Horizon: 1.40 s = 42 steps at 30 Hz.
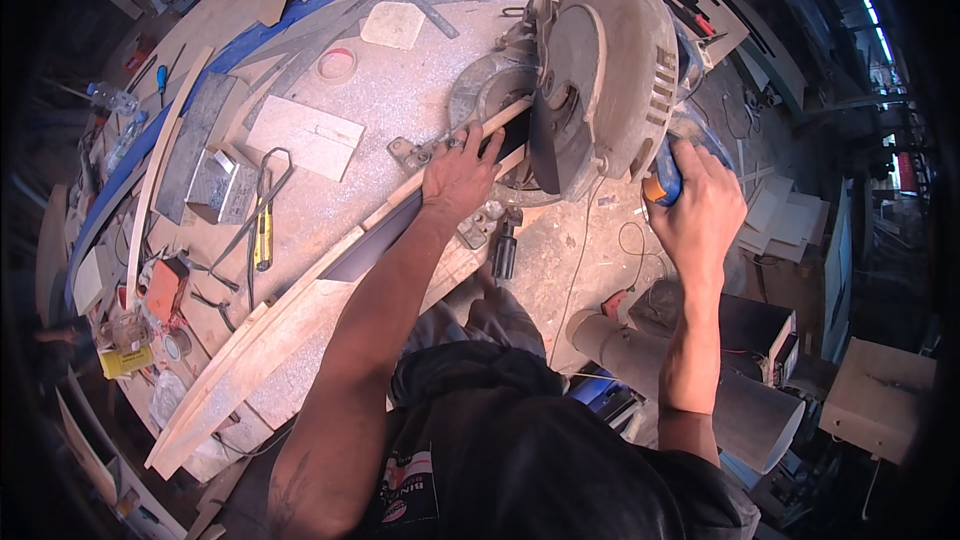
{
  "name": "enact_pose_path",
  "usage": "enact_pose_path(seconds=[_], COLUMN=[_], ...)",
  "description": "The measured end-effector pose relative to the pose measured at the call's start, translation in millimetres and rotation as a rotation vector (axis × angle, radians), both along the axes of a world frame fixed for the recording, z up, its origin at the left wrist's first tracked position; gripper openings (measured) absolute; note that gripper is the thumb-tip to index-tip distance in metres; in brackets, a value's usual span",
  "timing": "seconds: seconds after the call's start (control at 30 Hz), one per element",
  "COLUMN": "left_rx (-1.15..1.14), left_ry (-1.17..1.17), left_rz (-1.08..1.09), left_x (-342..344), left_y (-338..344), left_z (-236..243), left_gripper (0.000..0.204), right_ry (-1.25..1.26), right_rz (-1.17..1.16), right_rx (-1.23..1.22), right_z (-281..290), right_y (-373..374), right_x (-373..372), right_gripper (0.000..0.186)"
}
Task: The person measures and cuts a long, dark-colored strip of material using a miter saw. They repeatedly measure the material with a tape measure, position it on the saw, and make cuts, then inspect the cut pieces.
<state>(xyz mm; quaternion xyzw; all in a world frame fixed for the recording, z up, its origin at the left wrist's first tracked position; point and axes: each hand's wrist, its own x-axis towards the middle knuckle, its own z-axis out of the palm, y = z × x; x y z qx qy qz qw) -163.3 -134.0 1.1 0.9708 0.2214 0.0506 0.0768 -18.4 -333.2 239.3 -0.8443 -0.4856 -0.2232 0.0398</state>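
Note:
A mitre saw point(612, 70) with a large dusty guard stands at the bench's right end, its dark blade point(546, 145) showing below the guard. My right hand point(700, 202) is closed around the saw's blue handle point(668, 176). Left of the blade, my left hand point(462, 175) lies over a long pale wooden strip point(385, 208), its fingers curled across the top. The strip runs from the lower left up to the saw. A dark flat piece point(375, 242) lies along the strip, beside my left forearm. The frame does not show whether the blade touches the wood.
On the bench lie a white board point(305, 138), a tape roll point(337, 64), a yellow utility knife point(263, 240) and a metal box point(222, 186). A black clamp handle point(505, 248) juts out below the saw. A wide tube point(745, 415) and a cardboard box point(880, 395) are at lower right.

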Motion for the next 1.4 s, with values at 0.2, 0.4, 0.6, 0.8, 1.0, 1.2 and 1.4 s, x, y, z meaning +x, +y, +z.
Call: enact_pose_path(seconds=[0.2,0.4,0.6,0.8,1.0,1.2,1.4], left_rx=[0.011,0.011,0.022,0.024,0.018,0.037,0.024], left_ry=[-0.009,-0.017,-0.022,-0.033,-0.029,-0.038,-0.025], left_rz=[-0.002,-0.004,-0.003,-0.007,-0.007,-0.011,-0.008], left_x=[-0.6,-1.1,-0.3,-0.7,-1.5,-1.7,-0.5], left_y=[0.0,0.2,0.6,0.3,0.4,0.1,0.3], left_z=[2.1,2.4,-0.5,0.2,1.8,0.8,-1.0], left_gripper=[0.058,0.057,0.057,0.057,0.057,0.057,0.057], right_ry=[-0.010,-0.024,-0.019,-0.022,-0.018,-0.016,0.019], right_rz=[0.005,0.007,-0.009,0.011,0.002,0.004,0.000], right_rx=[0.011,0.015,0.003,0.022,0.010,0.009,0.015], right_z=[-2.6,-3.7,-3.8,-5.6,-6.2,-7.8,-11.3], right_y=[-0.3,0.0,-0.7,-1.3,-2.3,-3.0,-5.3], right_x=[-0.7,-2.1,-3.0,-2.2,-2.7,-2.8,-4.6], right_gripper=[0.031,0.031,0.032,0.030,0.029,0.031,0.033])
